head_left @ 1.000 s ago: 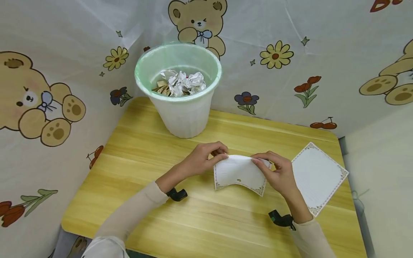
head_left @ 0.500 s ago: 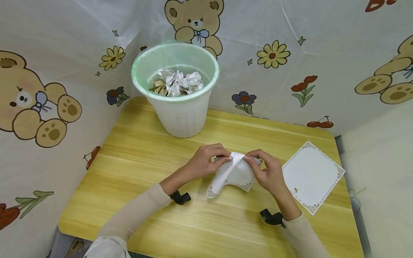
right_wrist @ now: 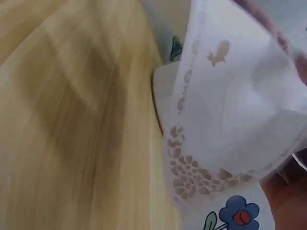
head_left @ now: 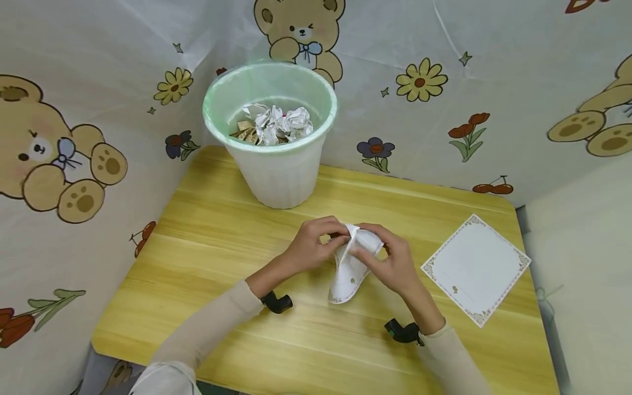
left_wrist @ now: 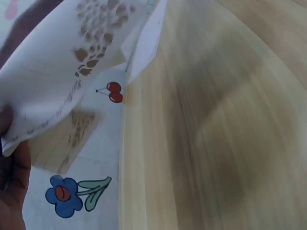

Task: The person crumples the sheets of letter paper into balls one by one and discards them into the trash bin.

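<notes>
Bordered sheet (head_left: 349,282) held over the middle of the tabletop (head_left: 316,351), folded into a ridge at the top, lower end hanging loose toward the person. Left hand (head_left: 311,242) pinches the top edge between thumb and fingers; right hand (head_left: 394,259), close beside it, grips the same bunched part, thumb on the near face, fingers behind. My guess: next to no weight, thin, soft enough to bend at a touch, yet springy where it curls; quick to crease and easy to tear, not likely to slip from a dry pinch. Best hold seems to be the gathered top, a pinch from each side. The head view alone gives the whole spread: second sheet (head_left: 478,270) lying flat to the right, bin (head_left: 281,178) at the back with crumpled paper (head_left: 281,126) inside. The right wrist view adds the petal-like corner ornament and small brown motif up close; the left wrist view catches another patterned corner, curled, with fingertips (left_wrist: 5,117) at its edge. Both wrist views cut the hands off at the margins, so fingers there cannot be read fully.
</notes>
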`<state>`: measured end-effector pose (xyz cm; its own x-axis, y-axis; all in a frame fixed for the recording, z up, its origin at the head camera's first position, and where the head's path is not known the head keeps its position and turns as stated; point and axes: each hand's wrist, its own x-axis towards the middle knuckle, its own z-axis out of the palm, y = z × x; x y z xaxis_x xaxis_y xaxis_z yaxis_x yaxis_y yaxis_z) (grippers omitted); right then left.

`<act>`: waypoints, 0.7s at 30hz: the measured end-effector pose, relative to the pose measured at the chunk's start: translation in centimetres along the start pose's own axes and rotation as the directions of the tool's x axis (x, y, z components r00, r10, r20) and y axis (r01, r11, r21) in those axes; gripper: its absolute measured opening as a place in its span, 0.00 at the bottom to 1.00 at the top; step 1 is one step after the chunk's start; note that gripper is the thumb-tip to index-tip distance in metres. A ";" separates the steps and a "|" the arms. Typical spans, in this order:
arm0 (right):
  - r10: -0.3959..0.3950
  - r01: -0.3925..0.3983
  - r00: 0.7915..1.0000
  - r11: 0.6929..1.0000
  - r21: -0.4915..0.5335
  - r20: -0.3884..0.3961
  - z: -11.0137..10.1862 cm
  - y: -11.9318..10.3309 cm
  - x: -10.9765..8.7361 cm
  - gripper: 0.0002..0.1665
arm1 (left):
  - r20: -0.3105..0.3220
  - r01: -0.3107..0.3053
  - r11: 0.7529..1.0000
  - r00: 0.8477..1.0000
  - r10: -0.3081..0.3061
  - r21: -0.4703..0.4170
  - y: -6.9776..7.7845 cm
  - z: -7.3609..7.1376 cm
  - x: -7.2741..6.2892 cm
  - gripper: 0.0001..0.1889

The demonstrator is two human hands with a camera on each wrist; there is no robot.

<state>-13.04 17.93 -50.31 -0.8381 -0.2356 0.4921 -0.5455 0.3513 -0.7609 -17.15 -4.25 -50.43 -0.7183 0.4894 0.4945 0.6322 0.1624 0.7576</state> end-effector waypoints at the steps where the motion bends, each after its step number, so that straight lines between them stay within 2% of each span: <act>1: 0.015 -0.015 0.999 1.000 0.013 0.032 0.0 0.1 -0.2 0.28 | 0.007 0.001 1.000 1.000 -0.001 -0.007 0.1 -0.1 0.1 0.04; 3: 0.049 -0.050 0.997 0.999 0.021 0.067 -0.1 0.2 -0.6 0.27 | 0.017 0.016 1.000 1.000 -0.015 -0.027 0.3 -0.2 0.3 0.05; 7: 0.106 -0.109 0.993 0.992 0.063 0.046 0.0 0.5 -1.3 0.15 | 0.045 0.061 0.995 0.997 -0.058 -0.080 0.8 -0.5 0.7 0.05; 10: 0.151 -0.154 0.988 0.979 0.130 0.038 0.0 0.6 -1.4 0.16 | 0.083 0.081 0.989 0.994 -0.071 -0.124 0.9 -0.6 1.1 0.04; 17: 0.251 -0.262 0.965 0.942 0.210 0.077 -0.1 0.4 -1.4 0.15 | 0.106 0.033 0.998 0.994 -0.028 -0.047 0.8 -0.9 1.1 0.04; 20: 0.255 -0.274 0.960 0.937 0.218 0.111 -0.3 0.5 -1.4 0.11 | 0.156 0.072 0.995 0.986 -0.060 -0.073 0.6 -1.2 0.9 0.05; 21: 0.246 -0.268 0.961 0.938 0.219 0.125 -0.4 0.6 -1.4 0.10 | 0.177 0.092 0.992 0.981 -0.075 -0.088 0.5 -1.4 0.9 0.09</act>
<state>-12.23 18.80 -51.28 -0.9389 -0.2533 0.2332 -0.2855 0.1942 -0.9385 -17.84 -4.91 -49.02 -0.7009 0.6198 0.3530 0.5355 0.1303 0.8344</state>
